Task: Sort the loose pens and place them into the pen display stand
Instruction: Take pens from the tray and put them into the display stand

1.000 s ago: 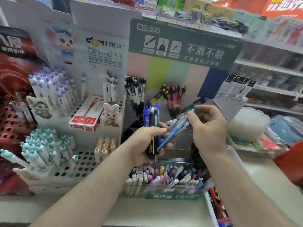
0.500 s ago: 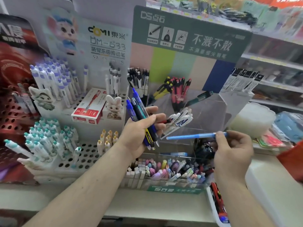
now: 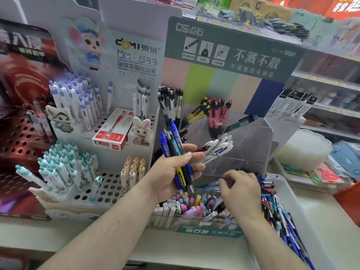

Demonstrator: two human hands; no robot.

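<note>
The loose pens [image 3: 276, 207] lay heaped in the white tray [image 3: 292, 193] just right of my right hand [image 3: 240, 189], barrels running mostly away from me. Its fingers were curled down; I couldn't tell whether they held anything. My left hand [image 3: 173, 172] gripped a bundle of pens [image 3: 175, 151] upright, farther off.

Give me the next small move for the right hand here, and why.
Probably close the fingers on the light blue pen lying in the clear stand and settle or release it. The right hand is down at that low compartment, fingers curled at the pen's end, while the left hand grips a bunch of pens, and the white bin holds more.
</note>
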